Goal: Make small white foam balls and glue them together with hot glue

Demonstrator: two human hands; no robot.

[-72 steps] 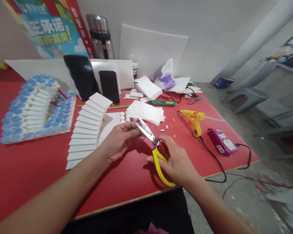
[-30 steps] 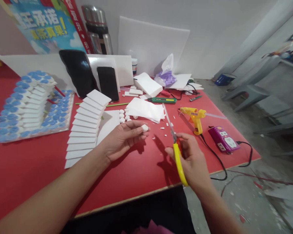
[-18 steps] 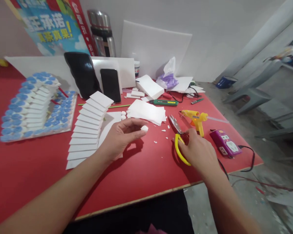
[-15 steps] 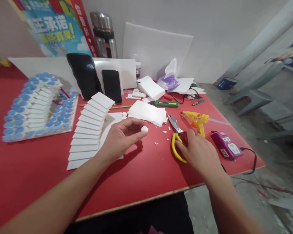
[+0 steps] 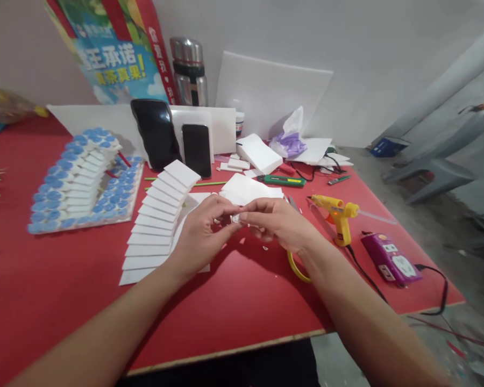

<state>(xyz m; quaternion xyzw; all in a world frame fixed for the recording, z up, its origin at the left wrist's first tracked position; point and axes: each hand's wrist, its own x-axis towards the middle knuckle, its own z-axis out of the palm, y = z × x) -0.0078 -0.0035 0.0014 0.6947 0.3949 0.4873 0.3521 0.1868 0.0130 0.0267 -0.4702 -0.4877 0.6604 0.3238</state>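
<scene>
A small white piece [image 5: 236,218], perhaps foam, is pinched between the thumb and fingers of my left hand [image 5: 204,228]. From the other side, the fingertips of my right hand [image 5: 280,221] close on the same piece and partly cover it. Just left of my left hand stands a curved row of white foam-board steps [image 5: 151,231] on a white sheet. Scissors with yellow handles [image 5: 297,270] lie under my right forearm, mostly hidden. Tiny white scraps [image 5: 265,248] are scattered below my hands.
A yellow glue gun [image 5: 336,212] and a purple power socket [image 5: 391,258] lie at right with cords. A green utility knife [image 5: 284,180] rests behind stacked white boards [image 5: 248,188]. Two phones [image 5: 197,150] lean at the back. A blue-and-white stair model [image 5: 84,185] stands left.
My right hand has left the scissors and come over to the white piece in my left hand, where both hands now meet. The view has shifted slightly.
</scene>
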